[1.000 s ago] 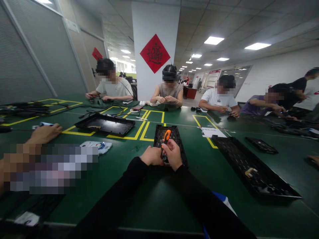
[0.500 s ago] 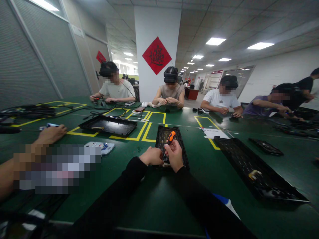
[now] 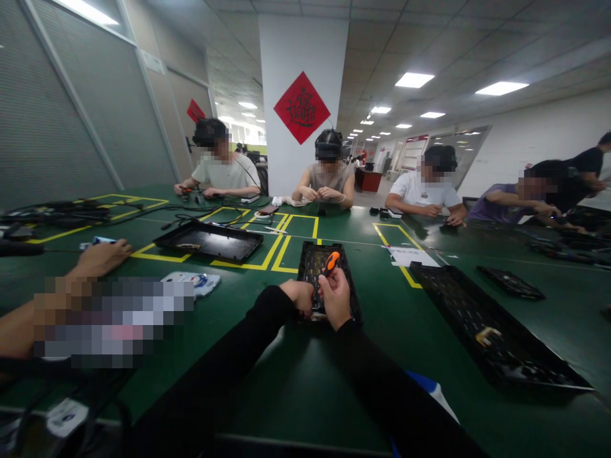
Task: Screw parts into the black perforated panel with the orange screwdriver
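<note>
Orange-handled screwdriver [image 3: 330, 263] is held tilted in the right hand [image 3: 337, 296]; left hand [image 3: 298, 295] curled beside it, hold cannot be told. Both work over a black tray [image 3: 312, 261] at twelve o'clock. Farther, at eleven: a wider tray [image 3: 219, 243].

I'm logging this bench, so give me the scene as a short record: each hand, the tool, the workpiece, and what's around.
Right hand: holds the orange-and-black tool
Left hand: at the black casing; its grip cannot be told
Tool: tilted, handle up, lower end down toward the casing; tip unclear
Casing: open side up on the green table
To the right: white paper, long black casing, small black panel
To the left: shallow black tray, co-worker's hand
</note>
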`<state>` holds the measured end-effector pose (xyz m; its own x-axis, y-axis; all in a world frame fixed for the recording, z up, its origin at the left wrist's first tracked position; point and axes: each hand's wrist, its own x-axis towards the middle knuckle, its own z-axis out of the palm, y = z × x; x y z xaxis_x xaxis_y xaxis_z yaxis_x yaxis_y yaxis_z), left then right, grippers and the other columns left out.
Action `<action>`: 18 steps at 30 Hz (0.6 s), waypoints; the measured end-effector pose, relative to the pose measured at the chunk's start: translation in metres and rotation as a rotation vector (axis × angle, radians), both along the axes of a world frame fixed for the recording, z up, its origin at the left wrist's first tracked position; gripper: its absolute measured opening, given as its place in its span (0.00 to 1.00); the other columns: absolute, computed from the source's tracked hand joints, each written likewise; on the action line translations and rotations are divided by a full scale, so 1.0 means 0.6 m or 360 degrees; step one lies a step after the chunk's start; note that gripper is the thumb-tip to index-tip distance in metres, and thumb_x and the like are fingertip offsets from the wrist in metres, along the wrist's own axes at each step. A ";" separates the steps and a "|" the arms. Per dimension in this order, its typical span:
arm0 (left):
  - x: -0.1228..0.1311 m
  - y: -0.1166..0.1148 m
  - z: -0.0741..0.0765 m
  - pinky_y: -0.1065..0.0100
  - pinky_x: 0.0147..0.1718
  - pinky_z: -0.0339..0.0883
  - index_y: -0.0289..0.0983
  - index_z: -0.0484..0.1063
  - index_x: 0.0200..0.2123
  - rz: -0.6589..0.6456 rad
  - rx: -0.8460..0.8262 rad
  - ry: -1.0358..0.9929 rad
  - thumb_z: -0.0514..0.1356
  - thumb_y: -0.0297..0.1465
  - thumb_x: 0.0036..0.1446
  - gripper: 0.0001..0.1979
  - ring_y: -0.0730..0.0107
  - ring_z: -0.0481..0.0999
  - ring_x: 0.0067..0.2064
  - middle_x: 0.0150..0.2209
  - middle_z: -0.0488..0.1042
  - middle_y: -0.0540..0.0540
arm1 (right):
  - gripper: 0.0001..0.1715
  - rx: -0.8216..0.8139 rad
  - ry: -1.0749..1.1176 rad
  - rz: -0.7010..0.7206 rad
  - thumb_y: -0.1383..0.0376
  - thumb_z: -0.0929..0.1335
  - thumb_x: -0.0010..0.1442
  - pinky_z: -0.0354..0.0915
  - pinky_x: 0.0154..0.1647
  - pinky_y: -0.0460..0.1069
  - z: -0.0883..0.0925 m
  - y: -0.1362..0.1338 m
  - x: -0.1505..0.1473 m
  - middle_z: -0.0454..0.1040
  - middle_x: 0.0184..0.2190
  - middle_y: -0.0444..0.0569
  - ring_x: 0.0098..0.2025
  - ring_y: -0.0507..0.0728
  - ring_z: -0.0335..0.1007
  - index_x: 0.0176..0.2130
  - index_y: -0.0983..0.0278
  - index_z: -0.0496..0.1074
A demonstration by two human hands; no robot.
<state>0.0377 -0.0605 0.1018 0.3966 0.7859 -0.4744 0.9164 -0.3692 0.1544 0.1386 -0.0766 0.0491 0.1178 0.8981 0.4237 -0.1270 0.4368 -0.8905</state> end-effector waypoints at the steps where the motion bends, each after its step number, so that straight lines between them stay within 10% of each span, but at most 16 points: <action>1: 0.000 -0.003 -0.001 0.54 0.47 0.58 0.36 0.73 0.25 0.0002 0.0087 0.0016 0.63 0.31 0.34 0.09 0.59 0.73 0.37 0.30 0.76 0.44 | 0.11 -0.0002 -0.0003 -0.0005 0.63 0.64 0.52 0.58 0.21 0.43 0.000 0.000 0.000 0.65 0.24 0.40 0.20 0.48 0.60 0.38 0.63 0.62; 7: -0.044 -0.004 -0.010 0.57 0.46 0.58 0.38 0.73 0.29 -0.0019 0.0571 -0.0306 0.61 0.33 0.39 0.10 0.60 0.72 0.38 0.30 0.74 0.47 | 0.13 -0.0004 -0.0040 -0.0102 0.62 0.65 0.52 0.58 0.20 0.42 -0.005 0.005 0.004 0.65 0.23 0.41 0.20 0.48 0.60 0.39 0.64 0.62; 12: -0.078 0.012 -0.080 0.64 0.45 0.60 0.38 0.68 0.41 0.0594 0.1342 -0.1105 0.54 0.31 0.50 0.13 0.66 0.68 0.45 0.43 0.70 0.45 | 0.11 -0.0027 -0.0026 -0.0100 0.62 0.64 0.52 0.58 0.18 0.41 -0.005 0.007 0.001 0.67 0.25 0.41 0.20 0.47 0.60 0.36 0.64 0.62; 18: -0.048 0.032 -0.148 0.68 0.42 0.63 0.37 0.70 0.36 0.0712 0.1220 -0.1463 0.53 0.22 0.48 0.12 0.71 0.69 0.39 0.38 0.71 0.47 | 0.08 0.0061 -0.0154 -0.0017 0.65 0.62 0.54 0.59 0.18 0.41 0.001 -0.003 0.004 0.69 0.25 0.41 0.18 0.46 0.59 0.36 0.64 0.60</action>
